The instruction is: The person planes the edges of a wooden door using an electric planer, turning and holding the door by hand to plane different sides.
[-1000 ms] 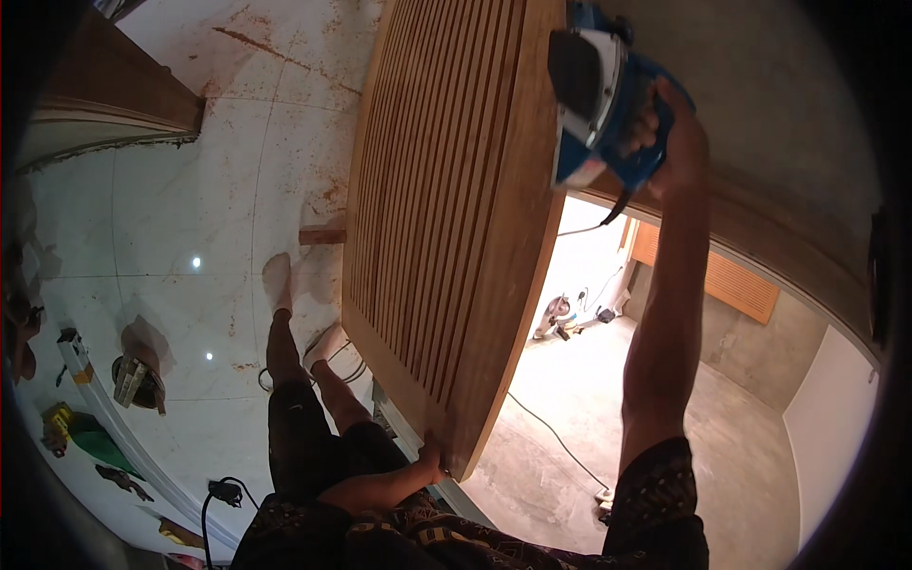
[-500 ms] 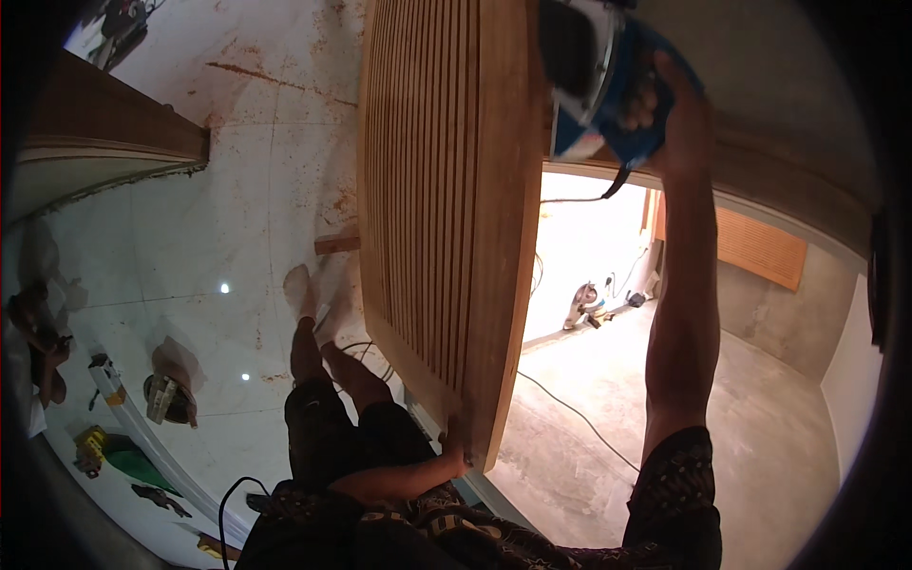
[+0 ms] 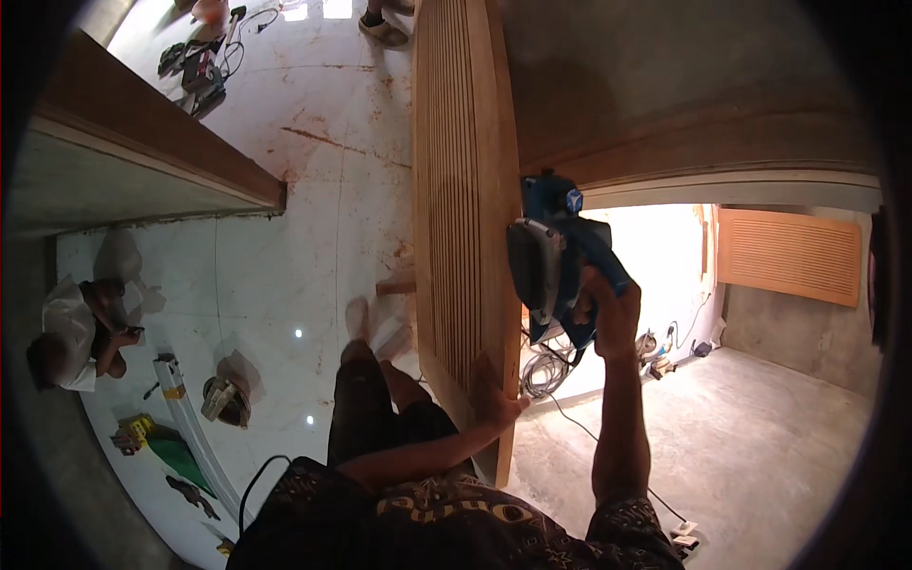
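The right hand (image 3: 600,313) is closed around the handle of a blue power planer (image 3: 554,256), held with its flat sole against the narrow edge of a slatted wooden door (image 3: 463,199) that stands on its edge and runs from the top of the view down to the person's lap. Compared with half a second ago, the planer sits much lower along the door's edge: then it was up near the top of the frame, now it is about halfway down, and the right arm is bent lower with it. The left hand (image 3: 494,404) lies flat and open against the door's lower end, fingers spread on the wood, bracing it; earlier it gripped near the same lower corner, so its place has changed little. The view itself has swung, so the door now looks more upright and central than before. The planer's black cord (image 3: 570,418) trails down to the concrete floor (image 3: 750,446) on the right, near a coil of cable by the bright doorway. On the white tiled floor (image 3: 285,237) to the left lie scattered tools, a long white level (image 3: 190,418) and green items. Another person (image 3: 81,332) crouches at the far left, well apart from the door.
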`<state>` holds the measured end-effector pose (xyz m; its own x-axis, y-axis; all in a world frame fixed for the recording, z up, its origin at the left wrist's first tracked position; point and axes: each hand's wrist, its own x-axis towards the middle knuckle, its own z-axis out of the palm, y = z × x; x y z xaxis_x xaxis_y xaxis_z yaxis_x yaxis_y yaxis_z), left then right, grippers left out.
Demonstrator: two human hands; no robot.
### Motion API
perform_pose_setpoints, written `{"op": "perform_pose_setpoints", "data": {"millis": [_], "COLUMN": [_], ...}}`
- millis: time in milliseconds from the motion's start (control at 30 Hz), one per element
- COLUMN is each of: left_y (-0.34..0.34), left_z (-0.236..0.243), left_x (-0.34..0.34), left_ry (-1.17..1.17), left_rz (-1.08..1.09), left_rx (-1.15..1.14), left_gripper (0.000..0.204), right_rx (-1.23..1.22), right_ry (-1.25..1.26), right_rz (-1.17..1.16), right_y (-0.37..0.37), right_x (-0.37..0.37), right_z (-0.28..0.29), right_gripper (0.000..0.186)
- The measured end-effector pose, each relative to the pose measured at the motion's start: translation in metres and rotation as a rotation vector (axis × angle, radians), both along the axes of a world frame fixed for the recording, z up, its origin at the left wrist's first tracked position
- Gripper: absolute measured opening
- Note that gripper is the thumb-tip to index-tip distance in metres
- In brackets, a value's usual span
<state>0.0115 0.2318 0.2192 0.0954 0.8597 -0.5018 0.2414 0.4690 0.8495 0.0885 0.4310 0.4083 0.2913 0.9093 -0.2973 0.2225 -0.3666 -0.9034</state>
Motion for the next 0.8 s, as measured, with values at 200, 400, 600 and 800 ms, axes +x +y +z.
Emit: {"op": "perform_pose_setpoints", "data": {"millis": [200,400,600,800], "left_y": [-0.026,0.009,0.054,-0.005], "left_z": [-0.009,0.006,-0.024,-0.063], "left_x": [-0.001,-0.030,-0.031,-0.013], "left_ry": [0.080,-0.100,-0.037,-0.046], "left_rz": [-0.257,-0.328,-0.517,-0.481], "left_rx": [-0.056,-0.259,-0.276,-0.368], "left_gripper": [0.132,0.138,0.134,0.124], "right_rx": [-0.091,-0.225,-0.167,-0.197], "right_ry": [-0.053,-0.013,-0.009,-0.010], "right_rz": [-0.022,-0.113,-0.098,-0.095], "right_y": [-0.027,-0.014,-0.002,-0.028], "right_x": [0.007,-0.011,0.004,0.005], "right_z": [-0.020,-0.019,-0.057,-0.080], "right_gripper": [0.019,0.016,0.015,0.015]}}
